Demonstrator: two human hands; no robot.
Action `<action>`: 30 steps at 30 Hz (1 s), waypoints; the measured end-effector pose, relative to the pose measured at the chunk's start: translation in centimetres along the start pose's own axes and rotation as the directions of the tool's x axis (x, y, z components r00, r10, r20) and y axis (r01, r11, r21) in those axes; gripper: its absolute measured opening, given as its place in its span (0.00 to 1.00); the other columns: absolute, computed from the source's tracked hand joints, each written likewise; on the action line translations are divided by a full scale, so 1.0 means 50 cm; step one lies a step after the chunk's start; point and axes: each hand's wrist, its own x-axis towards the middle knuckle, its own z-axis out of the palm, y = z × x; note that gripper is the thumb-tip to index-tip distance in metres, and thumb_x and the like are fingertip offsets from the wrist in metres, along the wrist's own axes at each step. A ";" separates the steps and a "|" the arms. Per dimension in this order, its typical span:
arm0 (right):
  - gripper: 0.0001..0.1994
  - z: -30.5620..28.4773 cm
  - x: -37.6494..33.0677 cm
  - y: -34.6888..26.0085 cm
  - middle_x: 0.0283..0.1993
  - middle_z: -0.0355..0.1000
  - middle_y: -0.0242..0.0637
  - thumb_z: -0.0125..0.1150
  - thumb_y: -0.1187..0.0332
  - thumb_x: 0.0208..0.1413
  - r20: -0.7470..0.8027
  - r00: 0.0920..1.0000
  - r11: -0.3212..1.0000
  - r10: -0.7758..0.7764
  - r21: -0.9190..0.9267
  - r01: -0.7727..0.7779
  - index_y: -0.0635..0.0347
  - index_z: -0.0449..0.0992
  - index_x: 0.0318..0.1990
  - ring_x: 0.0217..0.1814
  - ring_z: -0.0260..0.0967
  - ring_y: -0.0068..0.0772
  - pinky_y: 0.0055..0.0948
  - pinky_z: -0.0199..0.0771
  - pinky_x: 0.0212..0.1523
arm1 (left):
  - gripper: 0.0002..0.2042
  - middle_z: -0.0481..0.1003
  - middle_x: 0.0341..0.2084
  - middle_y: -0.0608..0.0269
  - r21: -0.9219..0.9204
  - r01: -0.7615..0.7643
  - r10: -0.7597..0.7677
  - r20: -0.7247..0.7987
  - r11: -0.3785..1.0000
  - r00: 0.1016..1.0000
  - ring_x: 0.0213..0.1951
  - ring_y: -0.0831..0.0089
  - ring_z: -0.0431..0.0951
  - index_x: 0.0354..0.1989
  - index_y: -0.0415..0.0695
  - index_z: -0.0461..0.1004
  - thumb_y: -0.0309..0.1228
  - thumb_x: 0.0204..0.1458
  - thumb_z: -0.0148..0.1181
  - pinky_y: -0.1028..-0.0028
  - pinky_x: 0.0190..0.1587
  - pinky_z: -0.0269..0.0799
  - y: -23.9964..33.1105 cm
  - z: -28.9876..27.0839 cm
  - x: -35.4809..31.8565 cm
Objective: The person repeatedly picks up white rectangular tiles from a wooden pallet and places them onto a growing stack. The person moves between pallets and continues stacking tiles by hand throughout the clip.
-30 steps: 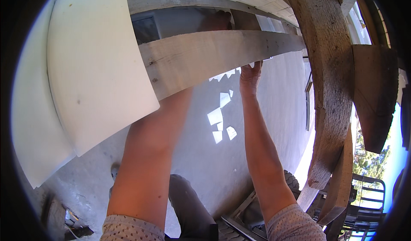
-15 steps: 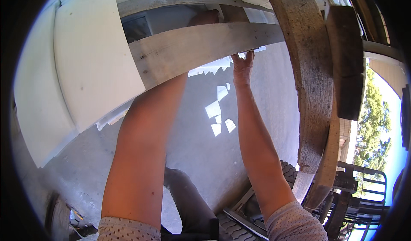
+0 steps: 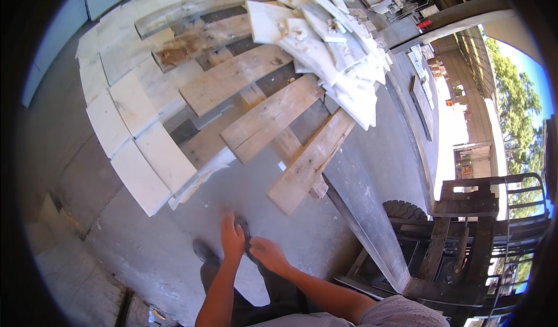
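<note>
Both my hands are in front of my body, over the concrete floor and above my dark shoes. My left hand points forward with the thumb apart from the fingers; its fingertips are a little smeared, and I see nothing in it. Close to its right, my right hand has loosely bent fingers and no visible object. Beyond them is a worn wooden pallet with gaps between its boards. Pale stone tiles lie on its left side, and a heap of broken white slabs rests on its far right.
A steel forklift fork reaches under the pallet from the forklift at right. Blue-grey panels stand at the far left. Wood and debris lie at the lower left. A small white chip shows below the pallet boards.
My hands have come back from beneath the boards toward my body. My view has drawn back, so the pallet, tiles and heap of broken slabs now show more fully.
</note>
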 end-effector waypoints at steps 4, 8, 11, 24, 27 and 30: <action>0.18 -0.057 -0.146 -0.171 0.48 0.76 0.41 0.60 0.64 0.59 0.409 0.905 0.992 -0.114 0.006 0.122 0.64 0.73 0.53 0.51 0.73 0.34 0.32 0.72 0.53 | 0.16 0.71 0.50 0.42 0.051 0.160 -0.166 0.154 0.986 0.974 0.52 0.46 0.71 0.50 0.35 0.70 0.29 0.55 0.52 0.57 0.54 0.68 -0.032 -0.186 -0.209; 0.19 -0.148 -0.223 -0.355 0.50 0.76 0.40 0.59 0.64 0.60 0.485 0.841 0.970 -0.240 0.076 0.233 0.64 0.72 0.55 0.53 0.72 0.31 0.30 0.69 0.57 | 0.14 0.76 0.43 0.44 0.216 0.266 -0.295 0.117 0.940 0.948 0.47 0.47 0.75 0.45 0.36 0.74 0.31 0.55 0.52 0.58 0.51 0.70 -0.061 -0.388 -0.265; 0.24 -0.239 -0.230 -0.461 0.52 0.75 0.39 0.61 0.60 0.60 0.330 0.868 0.928 -0.371 0.153 0.339 0.62 0.68 0.60 0.54 0.72 0.32 0.33 0.69 0.57 | 0.13 0.78 0.39 0.44 0.218 0.392 -0.411 0.045 0.894 0.911 0.43 0.48 0.77 0.43 0.36 0.75 0.32 0.55 0.52 0.59 0.49 0.72 -0.066 -0.521 -0.260; 0.32 -0.631 0.190 -0.776 0.54 0.72 0.51 0.68 0.52 0.46 -0.508 0.584 0.773 -0.633 -0.381 0.507 0.66 0.71 0.55 0.59 0.68 0.50 0.38 0.66 0.60 | 0.14 0.78 0.34 0.57 -0.198 0.290 -0.310 -0.080 0.936 0.947 0.32 0.71 0.79 0.43 0.33 0.74 0.33 0.59 0.50 0.74 0.37 0.73 0.340 -0.652 -0.019; 0.37 -0.662 0.320 -0.845 0.62 0.66 0.49 0.68 0.50 0.44 -0.503 0.565 0.745 -0.654 -0.558 0.366 0.61 0.67 0.60 0.66 0.60 0.50 0.44 0.62 0.63 | 0.14 0.79 0.34 0.57 -0.195 0.196 -0.214 -0.074 0.961 0.974 0.33 0.71 0.79 0.46 0.34 0.74 0.32 0.60 0.49 0.74 0.39 0.73 0.455 -0.609 0.088; 0.46 -0.675 0.414 -0.921 0.67 0.57 0.47 0.68 0.44 0.41 -0.426 0.726 0.730 -0.540 -0.666 0.153 0.57 0.59 0.66 0.70 0.54 0.50 0.53 0.56 0.65 | 0.14 0.79 0.36 0.56 -0.228 0.137 -0.148 -0.034 0.964 0.988 0.35 0.71 0.80 0.48 0.35 0.73 0.32 0.61 0.49 0.74 0.40 0.74 0.539 -0.555 0.194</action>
